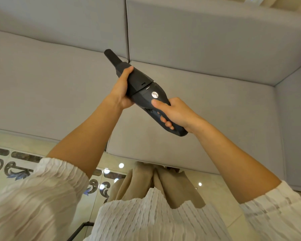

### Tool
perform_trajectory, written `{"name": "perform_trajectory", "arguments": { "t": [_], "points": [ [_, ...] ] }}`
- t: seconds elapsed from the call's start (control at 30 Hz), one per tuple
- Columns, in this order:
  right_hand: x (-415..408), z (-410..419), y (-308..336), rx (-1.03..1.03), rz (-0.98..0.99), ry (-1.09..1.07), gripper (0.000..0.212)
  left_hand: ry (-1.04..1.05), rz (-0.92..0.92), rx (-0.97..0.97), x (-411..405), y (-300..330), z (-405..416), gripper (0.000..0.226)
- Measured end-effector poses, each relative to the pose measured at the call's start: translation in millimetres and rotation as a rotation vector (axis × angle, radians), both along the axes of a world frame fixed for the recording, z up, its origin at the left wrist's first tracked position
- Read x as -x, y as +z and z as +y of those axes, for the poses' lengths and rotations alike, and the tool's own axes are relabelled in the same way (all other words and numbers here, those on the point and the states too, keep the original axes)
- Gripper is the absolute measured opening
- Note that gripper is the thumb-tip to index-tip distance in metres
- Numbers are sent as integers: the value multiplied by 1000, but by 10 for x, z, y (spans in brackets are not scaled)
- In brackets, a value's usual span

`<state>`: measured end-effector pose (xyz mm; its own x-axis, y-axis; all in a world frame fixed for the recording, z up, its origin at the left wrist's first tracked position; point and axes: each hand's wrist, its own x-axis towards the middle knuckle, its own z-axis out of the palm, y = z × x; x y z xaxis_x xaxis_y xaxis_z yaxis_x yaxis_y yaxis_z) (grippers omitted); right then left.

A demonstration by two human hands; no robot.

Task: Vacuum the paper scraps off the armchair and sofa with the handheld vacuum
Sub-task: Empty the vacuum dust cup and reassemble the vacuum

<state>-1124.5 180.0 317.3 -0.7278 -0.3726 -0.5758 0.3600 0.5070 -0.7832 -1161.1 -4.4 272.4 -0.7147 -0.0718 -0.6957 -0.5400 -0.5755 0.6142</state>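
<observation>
I hold a black handheld vacuum point(142, 86) in the air above the grey sofa point(207, 94), its narrow nozzle pointing up-left toward the seam between the back cushions. My right hand point(177, 113) grips the rear handle, thumb resting just below the round silver button. My left hand point(122, 91) is wrapped around the dust cup at the front half. No paper scraps show on the seat cushions in view.
The sofa's right armrest point(295, 122) rises at the right edge. Below the seat front lies a glossy patterned tile floor point(16, 164). My white sleeves and beige trousers fill the bottom of the view.
</observation>
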Motion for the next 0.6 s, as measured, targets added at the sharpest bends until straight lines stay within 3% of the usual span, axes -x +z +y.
{"name": "perform_trajectory", "arguments": {
  "t": [0.3, 0.6],
  "points": [
    [32, 56, 147, -40, -34, -49, 42, -30, -22, 28, 26, 112, 185, 39],
    [124, 186, 285, 118, -354, -146, 43, 72, -113, -47, 55, 166, 63, 52]
  ]
}}
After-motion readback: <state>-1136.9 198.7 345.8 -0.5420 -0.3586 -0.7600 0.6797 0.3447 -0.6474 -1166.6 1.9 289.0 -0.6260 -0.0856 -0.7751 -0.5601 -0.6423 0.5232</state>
